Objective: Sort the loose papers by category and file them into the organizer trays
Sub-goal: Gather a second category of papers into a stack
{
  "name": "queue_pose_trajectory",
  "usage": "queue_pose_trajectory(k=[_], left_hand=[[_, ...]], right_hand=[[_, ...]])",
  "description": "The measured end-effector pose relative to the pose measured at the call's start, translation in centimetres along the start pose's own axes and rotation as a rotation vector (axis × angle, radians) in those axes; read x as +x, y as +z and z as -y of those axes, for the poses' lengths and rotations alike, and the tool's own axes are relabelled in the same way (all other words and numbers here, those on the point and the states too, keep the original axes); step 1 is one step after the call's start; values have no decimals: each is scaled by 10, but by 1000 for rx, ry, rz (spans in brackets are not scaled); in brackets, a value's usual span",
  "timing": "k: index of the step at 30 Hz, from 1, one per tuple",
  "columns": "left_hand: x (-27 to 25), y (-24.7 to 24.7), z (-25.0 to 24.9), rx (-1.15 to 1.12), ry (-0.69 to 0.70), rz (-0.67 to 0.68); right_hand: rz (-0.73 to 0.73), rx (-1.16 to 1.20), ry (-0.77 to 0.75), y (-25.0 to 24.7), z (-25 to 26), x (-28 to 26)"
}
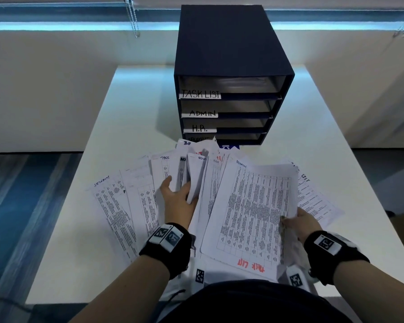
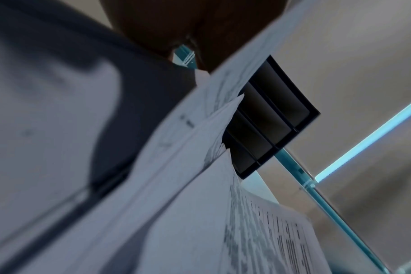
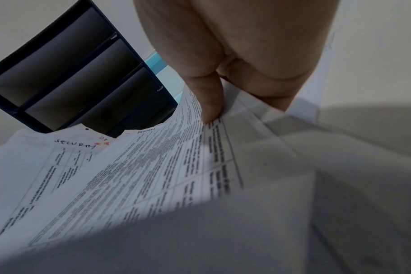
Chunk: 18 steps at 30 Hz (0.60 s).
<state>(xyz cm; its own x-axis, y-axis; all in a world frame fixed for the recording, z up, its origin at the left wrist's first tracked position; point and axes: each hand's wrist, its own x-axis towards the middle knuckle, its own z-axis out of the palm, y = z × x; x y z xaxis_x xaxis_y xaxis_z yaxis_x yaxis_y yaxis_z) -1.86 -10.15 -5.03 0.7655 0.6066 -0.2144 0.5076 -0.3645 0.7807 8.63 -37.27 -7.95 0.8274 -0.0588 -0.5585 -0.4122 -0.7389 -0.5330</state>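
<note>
Loose papers (image 1: 135, 201) fanned on white desk (image 1: 313, 145), in front of dark four-tray organizer (image 1: 231, 73).

Right hand (image 1: 301, 223) is clamped on the right edge of an "ADMIN" sheet (image 1: 250, 210), thumb on top. Left hand (image 1: 179, 198) is curled round a folded sheet (image 1: 194, 176) mid-pile. Paper tips reach the lowest tray (image 1: 247, 137); upper trays are unobstructed. Bare desk is seen left and right of the organizer.
</note>
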Motion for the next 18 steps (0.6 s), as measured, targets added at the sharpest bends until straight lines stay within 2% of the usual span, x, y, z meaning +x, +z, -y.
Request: queue_pose_trajectory(k=[6,13,18], left_hand=[[18,-3,16,-56,-233,49],[30,-15,21,188,-228,55],[18,-12,10,113,-96,183]], right_hand=[[9,18,-7,1,-1,1],[5,23,4,-1,-2,0],[-3,30,11,0,-1,2]])
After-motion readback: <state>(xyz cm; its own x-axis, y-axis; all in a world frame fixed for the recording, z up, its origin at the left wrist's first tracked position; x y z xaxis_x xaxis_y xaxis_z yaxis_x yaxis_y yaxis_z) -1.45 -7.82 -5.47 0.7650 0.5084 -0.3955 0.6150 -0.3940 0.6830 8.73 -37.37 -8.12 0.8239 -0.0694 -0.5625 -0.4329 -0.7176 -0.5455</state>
